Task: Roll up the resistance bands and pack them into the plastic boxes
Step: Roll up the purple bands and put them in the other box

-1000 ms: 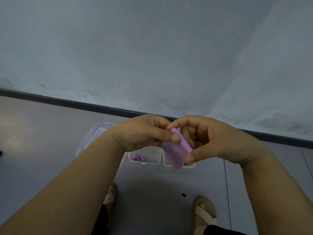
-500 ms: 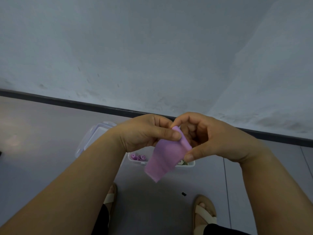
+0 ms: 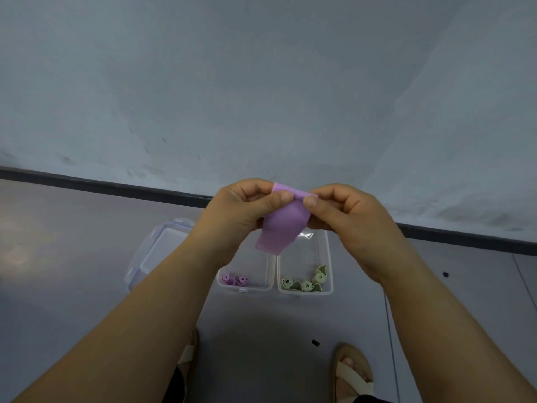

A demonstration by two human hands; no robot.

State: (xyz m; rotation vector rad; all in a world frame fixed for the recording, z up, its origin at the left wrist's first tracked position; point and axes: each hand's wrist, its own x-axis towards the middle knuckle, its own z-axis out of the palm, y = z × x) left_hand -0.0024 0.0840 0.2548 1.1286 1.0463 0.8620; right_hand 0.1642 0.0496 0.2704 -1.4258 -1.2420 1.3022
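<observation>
A flat purple resistance band [image 3: 283, 225] hangs between my hands, its top edge pinched by my left hand [image 3: 247, 210] and my right hand [image 3: 345, 216]. Its free end dangles above two clear plastic boxes on the floor. The left box [image 3: 268, 274] holds two rolled purple bands [image 3: 234, 280]. The right box [image 3: 328, 257] holds several rolled green bands [image 3: 305, 283]. Both boxes are open and stand side by side, touching.
A clear box lid [image 3: 157, 251] lies on the grey floor left of the boxes. My sandalled feet [image 3: 353, 373] stand near the bottom edge. A dark skirting strip [image 3: 116, 187] runs along the wall behind. Small dark specks [image 3: 315, 342] lie on the floor.
My hands have risen and spread the band's top edge. The band has unfolded from a short fold into a longer hanging strip, and both boxes have come into view.
</observation>
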